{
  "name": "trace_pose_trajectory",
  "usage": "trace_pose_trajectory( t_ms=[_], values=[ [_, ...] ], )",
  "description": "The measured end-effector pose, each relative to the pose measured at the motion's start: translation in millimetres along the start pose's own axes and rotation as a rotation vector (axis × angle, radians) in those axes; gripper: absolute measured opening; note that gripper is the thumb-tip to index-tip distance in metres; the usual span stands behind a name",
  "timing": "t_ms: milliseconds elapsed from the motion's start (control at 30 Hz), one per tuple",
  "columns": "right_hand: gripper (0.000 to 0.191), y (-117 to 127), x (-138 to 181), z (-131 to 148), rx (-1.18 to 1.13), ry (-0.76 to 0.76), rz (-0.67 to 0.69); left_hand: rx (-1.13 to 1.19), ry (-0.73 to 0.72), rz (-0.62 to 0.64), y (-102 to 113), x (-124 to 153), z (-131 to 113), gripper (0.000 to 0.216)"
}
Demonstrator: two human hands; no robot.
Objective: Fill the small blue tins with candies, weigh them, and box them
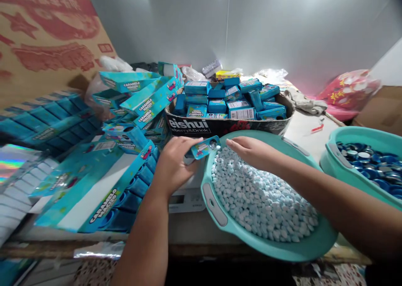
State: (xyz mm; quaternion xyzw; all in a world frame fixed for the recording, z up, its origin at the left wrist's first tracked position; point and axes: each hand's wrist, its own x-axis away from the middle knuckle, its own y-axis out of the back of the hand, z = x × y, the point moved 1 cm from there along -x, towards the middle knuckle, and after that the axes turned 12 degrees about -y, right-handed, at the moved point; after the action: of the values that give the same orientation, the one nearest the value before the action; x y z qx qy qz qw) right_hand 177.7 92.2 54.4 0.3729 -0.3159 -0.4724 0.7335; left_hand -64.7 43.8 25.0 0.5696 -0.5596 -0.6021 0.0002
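My left hand [177,164] grips a small blue candy tin [202,148], tilted with its round opening toward the right. Close to that opening is my right hand [251,151], its fingers pressed together; what they hold, if anything, is hidden. Small pale candies [264,198] fill much of the turquoise basin [266,250] below my right hand. A few white pieces show at the tin's mouth. Partly covered by my left arm and the basin, a white scale [188,205] sits on the table.
Behind the basin, a black carton [226,128] holds many blue tins [216,106]. Teal display boxes [144,97] are piled at left, beside a filled display box [125,198]. Another turquoise basin [341,152] at right contains blue and silver round caps [373,164]. A metallic wall [251,26] stands behind.
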Motion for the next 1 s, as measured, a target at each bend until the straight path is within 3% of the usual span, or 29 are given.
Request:
trace_pose_trajectory(
  t_ms=[100, 200, 333, 533, 633, 833, 1000],
  values=[
    [0.039, -4.2, 1.8, 1.1, 0.007, 0.066, 0.072, 0.215, 0.320, -0.043, 8.1, 4.4, 8.4, 0.073],
    [0.029, -8.5, 5.4, 2.0, 0.032, 0.141, 0.152, 0.315, 0.473, 0.093, 17.2, 9.4, 15.3, 0.081],
    [0.029, -11.2, 8.3, 0.5, 0.085, 0.274, 0.250, 0.220, 0.540, 0.225, 25.9, 14.5, 23.0, 0.061],
    [0.032, -11.5, 7.4, -2.0, 0.186, 0.336, 0.258, 0.114, 0.487, 0.294, 25.3, 19.4, 29.0, 0.058],
    [0.023, -12.5, 6.5, -0.2, 0.207, 0.316, 0.213, 0.092, 0.416, 0.190, 26.8, 18.4, 26.3, 0.062],
    [0.017, -11.6, 2.5, -2.9, 0.229, 0.228, 0.117, 0.061, 0.375, -0.216, 35.5, 16.7, 22.5, 0.047],
    [0.020, -9.0, 4.9, -0.8, 0.150, 0.346, 0.136, -0.084, 0.286, -0.458, 39.8, 15.8, 20.9, 0.035]
  ],
)
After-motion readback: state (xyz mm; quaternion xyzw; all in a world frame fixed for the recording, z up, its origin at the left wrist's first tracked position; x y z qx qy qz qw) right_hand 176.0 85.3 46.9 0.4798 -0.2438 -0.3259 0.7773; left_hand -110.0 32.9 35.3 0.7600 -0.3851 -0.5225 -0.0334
